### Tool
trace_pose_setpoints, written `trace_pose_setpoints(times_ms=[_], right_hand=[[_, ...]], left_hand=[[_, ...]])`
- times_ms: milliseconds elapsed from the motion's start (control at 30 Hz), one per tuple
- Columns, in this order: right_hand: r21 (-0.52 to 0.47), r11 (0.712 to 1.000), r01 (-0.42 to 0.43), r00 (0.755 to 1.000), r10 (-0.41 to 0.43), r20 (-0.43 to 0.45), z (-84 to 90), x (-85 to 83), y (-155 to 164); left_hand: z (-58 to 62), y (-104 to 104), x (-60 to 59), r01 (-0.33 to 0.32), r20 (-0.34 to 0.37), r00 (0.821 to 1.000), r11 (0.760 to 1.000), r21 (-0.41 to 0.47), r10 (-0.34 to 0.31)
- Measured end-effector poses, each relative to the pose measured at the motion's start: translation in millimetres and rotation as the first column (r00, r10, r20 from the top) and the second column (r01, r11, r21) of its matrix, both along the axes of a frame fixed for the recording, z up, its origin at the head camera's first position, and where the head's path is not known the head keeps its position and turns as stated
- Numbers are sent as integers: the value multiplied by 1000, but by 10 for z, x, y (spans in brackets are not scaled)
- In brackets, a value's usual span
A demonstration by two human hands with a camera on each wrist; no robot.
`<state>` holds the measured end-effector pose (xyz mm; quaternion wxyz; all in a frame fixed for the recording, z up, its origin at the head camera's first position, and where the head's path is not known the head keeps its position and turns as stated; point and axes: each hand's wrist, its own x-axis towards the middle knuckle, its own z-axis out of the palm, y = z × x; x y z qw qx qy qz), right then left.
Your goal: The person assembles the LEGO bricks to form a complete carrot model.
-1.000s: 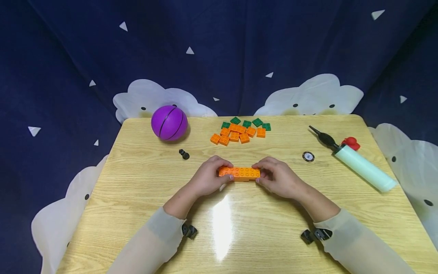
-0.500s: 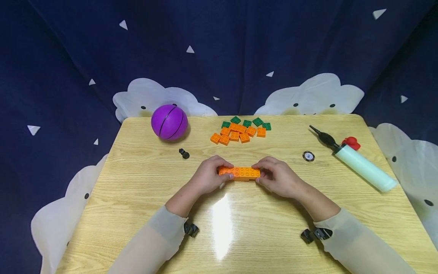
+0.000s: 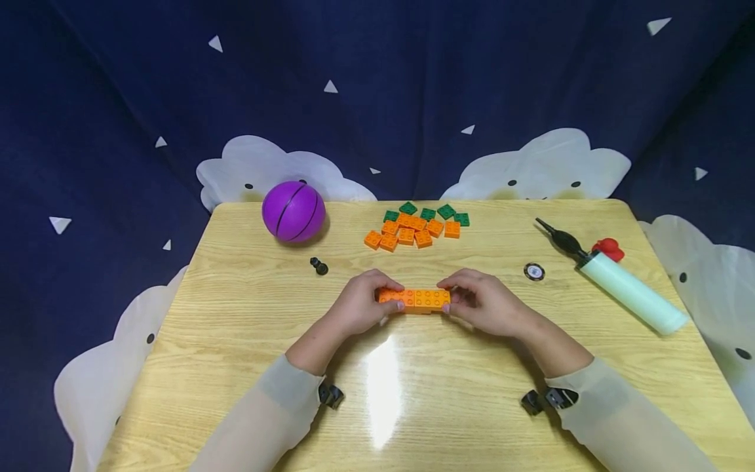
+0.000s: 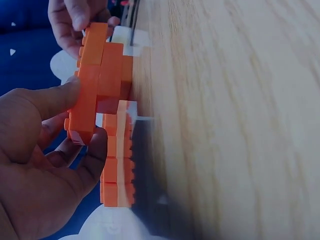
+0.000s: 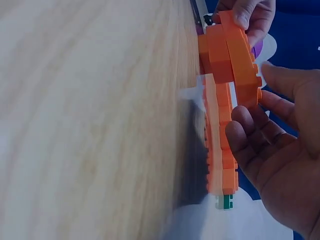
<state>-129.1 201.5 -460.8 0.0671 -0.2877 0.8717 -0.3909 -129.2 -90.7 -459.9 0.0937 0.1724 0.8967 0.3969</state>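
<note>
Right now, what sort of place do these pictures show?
Probably a staged play area: a wooden table before a dark blue curtain with clouds, plus orange toy bricks and a purple ball.

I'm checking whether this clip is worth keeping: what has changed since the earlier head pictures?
Nothing visibly moved or was let go; only the head view shifted slightly. The left hand and right hand hold the joined orange bricks as before; the loose bricks and purple ball stayed put.

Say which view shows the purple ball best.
The head view: the purple ball shows whole there, unobstructed. The right wrist view has only a purple sliver, probably the ball, beyond the held orange bricks; the left wrist view shows none.
</note>
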Motion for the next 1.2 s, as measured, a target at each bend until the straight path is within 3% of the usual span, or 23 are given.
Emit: trace_pose_setpoints(times_ms=[833,1200], right_hand=[[40,979,201,980,-200,-16,-78,-511,-68],[91,949,303,953,-300,-53,-141,-836,-29]], left_hand=[[9,0,12,10,-5,1000,1000,-17,-10],[7,6,5,2,3,1000,1000,-8,-2]])
